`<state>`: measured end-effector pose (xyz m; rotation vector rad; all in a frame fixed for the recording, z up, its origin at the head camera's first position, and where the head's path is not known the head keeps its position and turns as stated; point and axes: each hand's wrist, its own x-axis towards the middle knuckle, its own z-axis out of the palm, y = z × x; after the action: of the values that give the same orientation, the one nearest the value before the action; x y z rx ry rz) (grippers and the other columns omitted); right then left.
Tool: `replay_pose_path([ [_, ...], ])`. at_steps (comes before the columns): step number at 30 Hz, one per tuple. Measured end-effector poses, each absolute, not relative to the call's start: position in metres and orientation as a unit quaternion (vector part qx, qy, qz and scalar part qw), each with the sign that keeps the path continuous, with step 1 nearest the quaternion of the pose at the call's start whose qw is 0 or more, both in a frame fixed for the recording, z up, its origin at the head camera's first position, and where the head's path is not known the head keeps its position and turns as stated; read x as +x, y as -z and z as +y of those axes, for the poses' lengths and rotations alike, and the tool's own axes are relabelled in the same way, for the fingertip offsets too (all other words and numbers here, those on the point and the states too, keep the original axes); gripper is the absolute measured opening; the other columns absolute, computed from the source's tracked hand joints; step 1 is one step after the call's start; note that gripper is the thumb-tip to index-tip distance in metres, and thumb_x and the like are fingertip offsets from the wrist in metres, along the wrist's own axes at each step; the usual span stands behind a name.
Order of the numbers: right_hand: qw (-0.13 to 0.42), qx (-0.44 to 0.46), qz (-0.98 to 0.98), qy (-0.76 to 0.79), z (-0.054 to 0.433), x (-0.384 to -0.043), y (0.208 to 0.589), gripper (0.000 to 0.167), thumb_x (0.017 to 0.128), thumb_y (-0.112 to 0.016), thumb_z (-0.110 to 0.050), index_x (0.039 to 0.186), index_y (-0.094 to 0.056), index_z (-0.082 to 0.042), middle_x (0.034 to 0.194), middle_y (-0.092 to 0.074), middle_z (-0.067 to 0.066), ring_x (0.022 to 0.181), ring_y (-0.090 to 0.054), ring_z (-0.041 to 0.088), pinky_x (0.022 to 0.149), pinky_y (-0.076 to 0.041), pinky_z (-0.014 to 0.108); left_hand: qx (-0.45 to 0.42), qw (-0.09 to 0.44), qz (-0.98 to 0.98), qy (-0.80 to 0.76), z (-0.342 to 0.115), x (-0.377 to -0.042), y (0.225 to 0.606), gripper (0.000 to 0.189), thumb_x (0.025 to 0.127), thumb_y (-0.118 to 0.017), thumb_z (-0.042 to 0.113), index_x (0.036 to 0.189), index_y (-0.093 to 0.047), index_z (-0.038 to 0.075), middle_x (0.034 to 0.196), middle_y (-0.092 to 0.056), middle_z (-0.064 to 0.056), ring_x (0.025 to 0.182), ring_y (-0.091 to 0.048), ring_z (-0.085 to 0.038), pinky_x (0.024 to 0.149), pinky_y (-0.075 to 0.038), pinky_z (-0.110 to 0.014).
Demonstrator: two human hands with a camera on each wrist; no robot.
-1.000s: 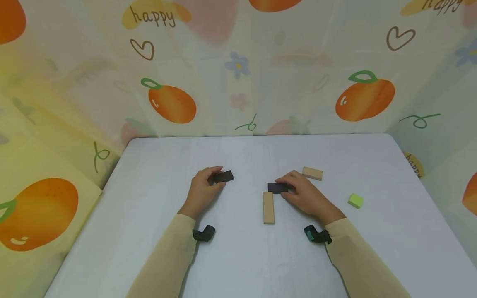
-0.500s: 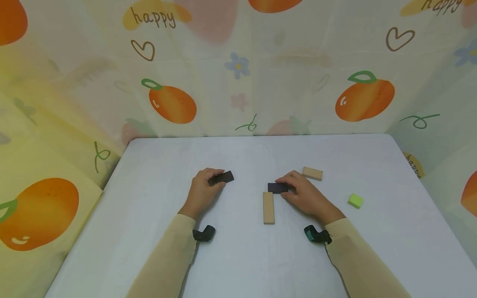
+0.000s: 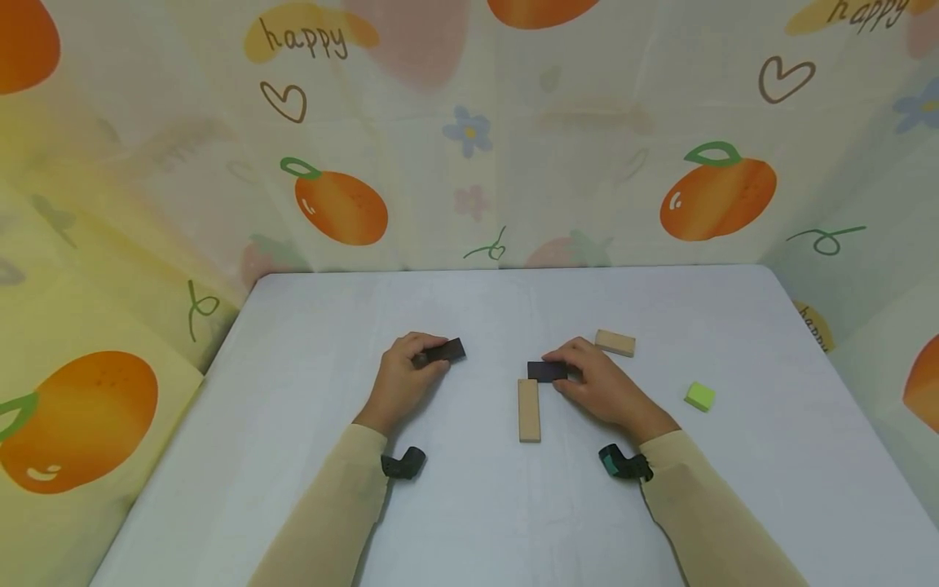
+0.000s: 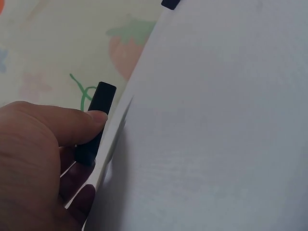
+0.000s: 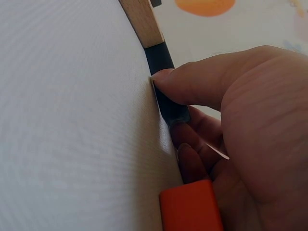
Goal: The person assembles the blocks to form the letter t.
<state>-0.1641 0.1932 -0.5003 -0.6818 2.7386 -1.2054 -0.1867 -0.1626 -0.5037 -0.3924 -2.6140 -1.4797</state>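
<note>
My left hand [image 3: 402, 379] pinches a black rectangular block [image 3: 446, 350] between thumb and fingers, left of the table's middle. In the left wrist view the thumb lies along this dark block [image 4: 103, 98]. My right hand [image 3: 597, 381] pinches a second black block [image 3: 541, 372], which lies at the far end of an upright-pointing plain wooden block [image 3: 529, 411]. The right wrist view has that black block [image 5: 160, 57] meeting the end of the wooden block [image 5: 143, 21]. An orange block [image 5: 190, 207] sits close under the right fingers; the head view does not show it.
Another wooden block [image 3: 615, 342] lies just beyond the right hand. A lime-green block [image 3: 700, 396] is farther right. The white table [image 3: 469, 505] ends at a printed cloth backdrop [image 3: 411, 122].
My left hand has shifted slightly to the right with its black block. The right hand and the block it holds have stayed in place.
</note>
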Motion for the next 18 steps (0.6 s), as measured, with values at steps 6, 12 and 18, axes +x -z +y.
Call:
replay_pose_path([
  [6, 0.035, -0.224, 0.891, 0.393, 0.193, -0.164, 0.501, 0.037, 0.101, -0.078, -0.003, 0.138, -0.073, -0.007, 0.125, -0.064, 0.006, 0.121, -0.062, 0.028, 0.107, -0.051, 0.054, -0.141, 0.054, -0.850, 0.504, -0.156, -0.184, 0.504, 0.034, 0.093, -0.085, 0.000, 0.126, -0.080, 0.006, 0.126, -0.073, -0.005, 0.128, -0.060, -0.026, 0.112, -0.047, -0.045],
  [12, 0.037, -0.220, 0.891, 0.396, 0.194, -0.164, 0.500, 0.038, 0.101, -0.078, -0.003, 0.138, -0.073, -0.007, 0.127, -0.064, 0.006, 0.123, -0.062, 0.029, 0.109, -0.050, 0.054, -0.156, 0.050, -0.846, 0.508, -0.149, -0.182, 0.504, 0.035, 0.092, -0.086, 0.000, 0.126, -0.081, 0.006, 0.125, -0.074, -0.005, 0.126, -0.060, -0.025, 0.110, -0.047, -0.044],
  [18, 0.040, -0.218, 0.892, 0.393, 0.193, -0.164, 0.501, 0.038, 0.100, -0.079, -0.004, 0.137, -0.073, -0.007, 0.126, -0.064, 0.005, 0.123, -0.062, 0.028, 0.109, -0.050, 0.054, -0.164, 0.040, -0.849, 0.501, -0.140, -0.180, 0.505, 0.034, 0.093, -0.086, 0.001, 0.125, -0.081, 0.008, 0.126, -0.074, -0.002, 0.125, -0.060, -0.024, 0.107, -0.049, -0.044],
])
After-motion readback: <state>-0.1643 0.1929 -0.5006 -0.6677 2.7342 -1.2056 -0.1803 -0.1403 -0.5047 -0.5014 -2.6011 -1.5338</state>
